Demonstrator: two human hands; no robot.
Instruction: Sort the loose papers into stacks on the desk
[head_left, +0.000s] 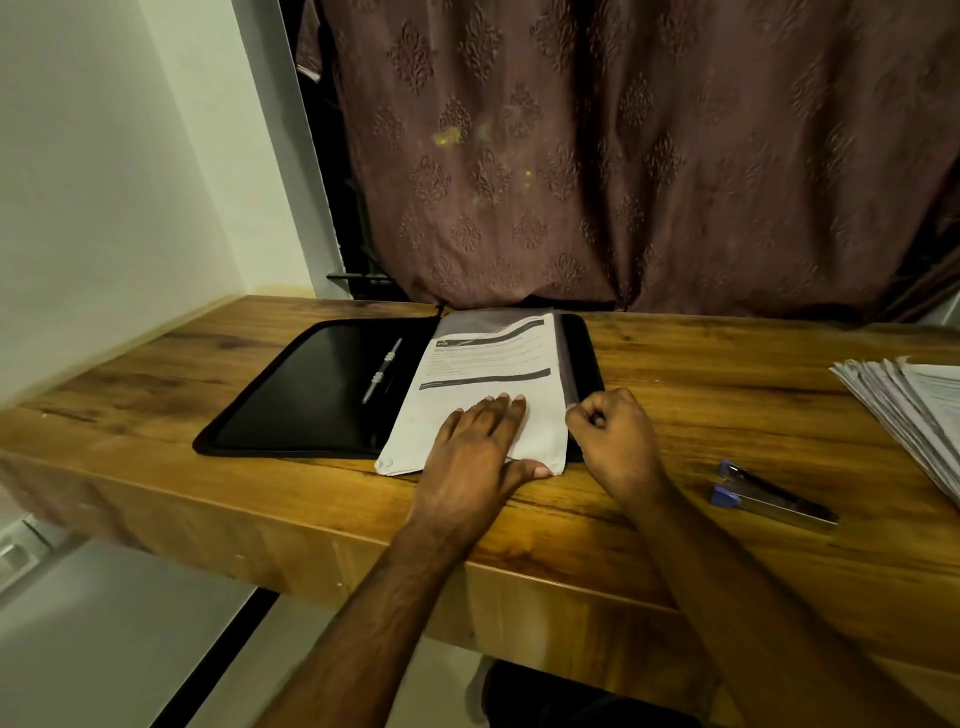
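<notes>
A black folder (311, 395) lies open on the wooden desk (675, 415), with a thin stack of printed white papers (483, 374) on its right half. My left hand (478, 447) presses flat on the lower part of these papers, fingers straight, thumb at the bottom edge. My right hand (613, 431) sits at the papers' right edge with its fingers curled; it seems to pinch the edge of a clear sleeve there. A larger fanned pile of loose papers (909, 415) lies at the desk's far right, partly cut off by the frame.
A blue and metal stapler (774, 499) lies on the desk to the right of my right hand. A brown patterned curtain (623, 156) hangs behind the desk. A white wall (104, 182) bounds the left side. The desk's front edge runs close under my forearms.
</notes>
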